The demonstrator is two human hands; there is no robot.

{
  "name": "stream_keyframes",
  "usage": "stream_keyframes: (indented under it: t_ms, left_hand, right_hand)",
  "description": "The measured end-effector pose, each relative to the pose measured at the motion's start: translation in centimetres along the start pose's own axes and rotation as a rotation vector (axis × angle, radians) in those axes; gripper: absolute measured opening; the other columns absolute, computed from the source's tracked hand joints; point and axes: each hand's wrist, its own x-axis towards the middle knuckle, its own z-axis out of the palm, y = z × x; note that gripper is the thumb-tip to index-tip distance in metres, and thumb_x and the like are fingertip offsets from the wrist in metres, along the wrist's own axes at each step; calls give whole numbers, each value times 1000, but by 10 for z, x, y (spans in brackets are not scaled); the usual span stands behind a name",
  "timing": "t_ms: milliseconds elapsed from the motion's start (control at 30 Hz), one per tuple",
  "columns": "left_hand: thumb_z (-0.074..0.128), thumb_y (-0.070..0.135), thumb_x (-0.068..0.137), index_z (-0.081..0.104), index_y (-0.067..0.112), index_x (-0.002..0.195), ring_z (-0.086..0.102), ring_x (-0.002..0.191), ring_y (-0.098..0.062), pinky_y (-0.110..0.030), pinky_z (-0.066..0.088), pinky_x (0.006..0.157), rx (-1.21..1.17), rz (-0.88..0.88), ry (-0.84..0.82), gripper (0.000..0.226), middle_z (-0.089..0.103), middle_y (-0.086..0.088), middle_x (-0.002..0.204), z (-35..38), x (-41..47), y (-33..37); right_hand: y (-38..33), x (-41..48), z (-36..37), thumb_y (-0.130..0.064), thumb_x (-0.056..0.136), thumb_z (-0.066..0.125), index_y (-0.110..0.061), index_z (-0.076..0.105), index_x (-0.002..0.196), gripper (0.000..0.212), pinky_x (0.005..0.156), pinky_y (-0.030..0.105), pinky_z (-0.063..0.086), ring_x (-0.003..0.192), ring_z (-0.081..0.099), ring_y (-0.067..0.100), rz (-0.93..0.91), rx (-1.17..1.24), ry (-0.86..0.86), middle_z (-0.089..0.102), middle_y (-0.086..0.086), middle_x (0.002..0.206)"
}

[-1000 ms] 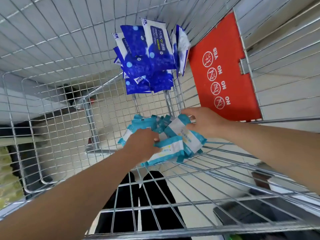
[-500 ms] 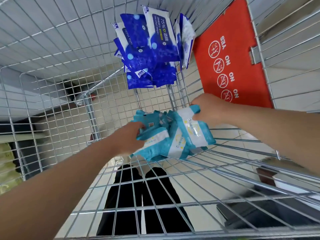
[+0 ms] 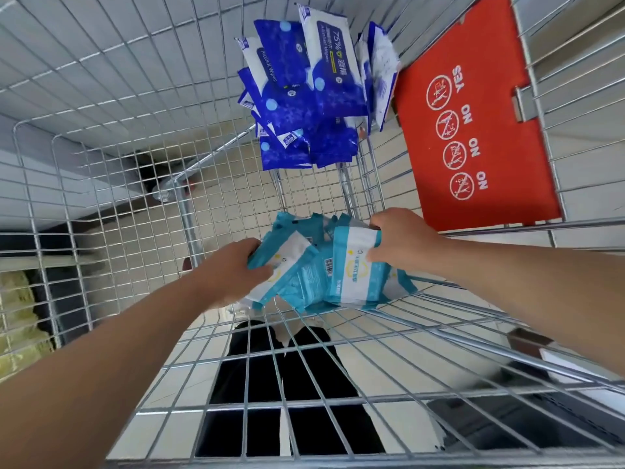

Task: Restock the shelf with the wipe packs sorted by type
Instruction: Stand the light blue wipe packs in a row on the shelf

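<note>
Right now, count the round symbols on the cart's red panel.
4 round symbols, in a line down the red panel: the top one beside YES, the three below each beside NO. None looks hidden.

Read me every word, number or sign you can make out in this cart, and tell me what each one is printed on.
"75%": white-topped pack; the characters beside it are unreadable.
"Alcohol Wipes": blue pack left of it.
"YES", "NO", "NO", "NO": red cart flap, beside round pictograms.
Teal packs: print and barcode too blurred to read.
</note>
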Motion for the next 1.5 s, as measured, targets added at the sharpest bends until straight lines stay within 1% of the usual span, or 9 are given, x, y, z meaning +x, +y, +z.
stream_keyframes:
  t_ms: [233,400,500,800,900,967,1033,1200,1500]
  left_hand:
    - [56,29,94,57,13,111,52,71,-11,-22,38,57,-67,17,15,23,63,-3,94,-13,-7,2]
    - [53,33,96,54,18,110,50,67,-8,-24,38,55,-111,37,63,21,59,4,86,-51,-40,5]
    - [52,38,96,52,21,110,55,72,-11,-27,45,60,-109,63,144,22,61,3,89,-85,-71,9]
    - [62,36,90,49,26,113,60,74,-5,-22,47,57,-347,85,558,28,60,13,88,-162,-210,22]
    - [68,36,85,49,25,115,61,75,-9,-22,48,57,-380,45,727,37,60,11,89,-168,-265,18]
    - [69,38,83,46,30,115,64,78,-12,-31,56,63,-431,-2,805,41,60,11,93,-166,-303,14]
    - [70,40,82,46,31,119,65,82,-12,-37,59,69,-473,-31,893,45,61,10,100,-161,-344,9]
    - [74,38,80,53,28,119,59,78,1,-16,43,57,-493,-50,1122,45,59,18,93,-154,-450,-9]
    - [77,37,76,57,34,105,64,73,1,-12,46,53,-550,-76,1407,36,64,19,92,-159,-638,-111]
  right_hand:
    - [-22,-10,-17,-2,73,71,-22,49,67,30,53,19,33,72,47,13,-77,60,-66,49,-8,74]
    - [-53,-35,-60,-6,72,75,-22,54,102,40,57,20,43,80,56,14,-14,298,35,55,-9,88]
    - [-79,-59,-92,-1,75,71,-22,56,102,38,57,18,44,76,59,13,-50,395,95,62,-6,88]
    - [-176,-141,-159,-13,71,73,-26,51,114,50,87,50,53,94,66,27,-190,651,230,68,4,104]
    - [-214,-175,-174,-27,59,72,-22,60,108,50,93,45,51,97,66,20,-292,675,213,70,0,104]
    - [-241,-200,-180,-13,74,69,-20,66,94,21,92,41,52,94,67,19,-388,671,181,71,1,101]
    - [-270,-227,-183,-1,83,62,-20,65,92,21,90,37,53,93,67,17,-466,655,202,70,1,99]
    - [-349,-304,-172,-1,85,60,-18,64,106,27,85,34,55,93,67,15,-679,571,305,70,0,103]
    - [-529,-437,-112,-9,88,60,-23,60,103,20,62,9,49,81,64,2,-1092,392,390,66,-12,91]
